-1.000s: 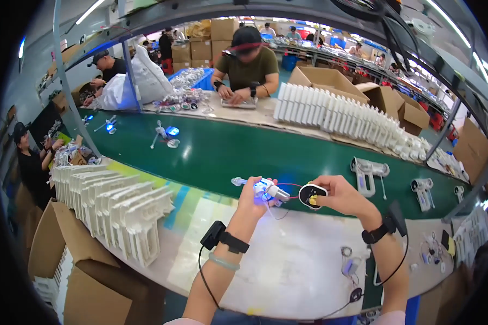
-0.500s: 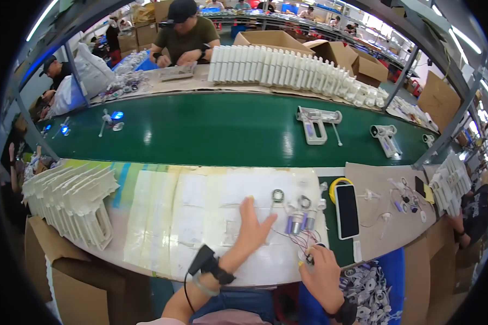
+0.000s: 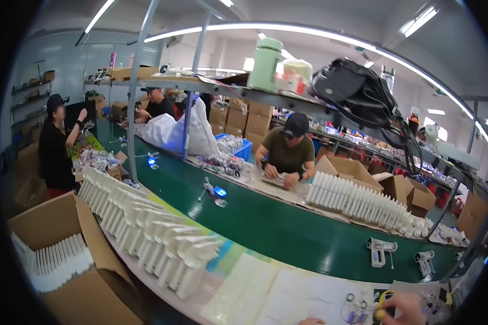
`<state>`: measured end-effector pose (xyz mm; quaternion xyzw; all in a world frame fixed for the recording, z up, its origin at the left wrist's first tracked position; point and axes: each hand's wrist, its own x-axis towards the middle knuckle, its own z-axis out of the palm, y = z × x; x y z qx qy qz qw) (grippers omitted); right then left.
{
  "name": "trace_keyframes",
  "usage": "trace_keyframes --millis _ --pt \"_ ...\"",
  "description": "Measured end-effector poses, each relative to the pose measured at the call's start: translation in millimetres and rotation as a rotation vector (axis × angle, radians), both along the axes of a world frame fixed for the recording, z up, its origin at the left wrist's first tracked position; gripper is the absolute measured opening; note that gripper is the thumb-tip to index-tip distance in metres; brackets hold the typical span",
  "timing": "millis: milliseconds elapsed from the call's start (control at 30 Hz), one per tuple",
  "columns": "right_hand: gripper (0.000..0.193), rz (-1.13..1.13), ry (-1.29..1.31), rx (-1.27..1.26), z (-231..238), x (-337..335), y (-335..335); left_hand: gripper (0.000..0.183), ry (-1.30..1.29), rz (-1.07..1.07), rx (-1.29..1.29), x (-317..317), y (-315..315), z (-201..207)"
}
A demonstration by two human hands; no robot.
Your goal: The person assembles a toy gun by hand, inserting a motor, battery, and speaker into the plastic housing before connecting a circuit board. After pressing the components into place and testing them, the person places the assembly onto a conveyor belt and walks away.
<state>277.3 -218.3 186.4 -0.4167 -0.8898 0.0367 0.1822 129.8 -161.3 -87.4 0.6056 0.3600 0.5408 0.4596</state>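
My right hand (image 3: 405, 310) is at the lower right edge of the head view, blurred, with its fingers bent together. A yellow patch shows at its fingertips; what the fingers hold I cannot make out. Of my left hand (image 3: 311, 321) only a small part shows at the bottom edge, and its fingers are mostly cut off. Between the hands, on the white work surface (image 3: 293, 295), lie metal and purple cylindrical parts (image 3: 357, 316) with wires and small rings. A yellow ring (image 3: 386, 296) sits just beyond my right hand.
A green conveyor belt (image 3: 265, 233) crosses ahead, carrying white gun-shaped housings (image 3: 381, 252) and a blue-lit part (image 3: 219, 192). White shells (image 3: 146, 227) stand in a row at left beside an open carton (image 3: 87, 216). A co-worker (image 3: 290, 146) works across the belt. Overhead, a shelf bears a green bottle (image 3: 265, 62) and black bag (image 3: 358, 89).
My view has swung up and to the left, so both hands now sit at the bottom edge. The left hand, spread before, is mostly out of view.
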Motion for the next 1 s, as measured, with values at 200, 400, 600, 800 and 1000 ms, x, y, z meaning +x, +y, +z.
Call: trace_keyframes --millis 200,400,600,800,1000 --pt "0.020 0.413 0.627 0.126 151 -147 96 0.031 0.382 0.252 0.143 -71 -32 7" --pt "0.069 0.125 0.809 0.047 334 -338 282 0.028 0.146 -0.156 0.119 -75 -46 -22" --pt "0.063 -0.160 0.837 0.346 326 -406 413 0.035 -0.022 -0.390 -0.447 -173 -116 43" --pt "0.053 -0.045 1.155 0.304 295 -439 428 0.025 -0.118 -0.038 -0.694 -262 -190 109" --pt "0.064 0.171 1.175 0.057 288 -519 383 0.026 -0.096 0.715 -0.837 -334 -233 175"
